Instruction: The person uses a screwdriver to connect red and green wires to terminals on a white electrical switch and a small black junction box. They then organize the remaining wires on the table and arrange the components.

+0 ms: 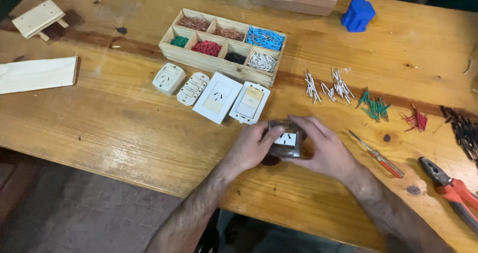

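Near the front edge of the worktop (124, 133), toward its middle, the person holds a small socket module (285, 139) with a white face and a dark, clear-looking body. The left hand (250, 146) and the right hand (326, 146) close on it from either side, each grip curled around the piece with fingertips on its top and sides; it sits low, at or just above the wood.

As far as the picture shows, the work looks early: no wire is fitted to the module, and no tool is in hand. Just behind the hands lie four white socket and switch plates (214, 92) in a row, apart from the module. Behind those stands a wooden compartment tray (222, 63) with sorted wire pieces: copper, green, red, blue, black and white.

Toward the right edge lie loose white wire pieces (328, 87), green ones (373, 106), red ones (416, 119) and dark ones (463, 128). A red-handled screwdriver (377, 156) lies just beside the right hand, and red pliers (453, 190) lie further right. A blue plastic block (357, 14) sits at the back edge. Nothing stands between the hands and the tools.
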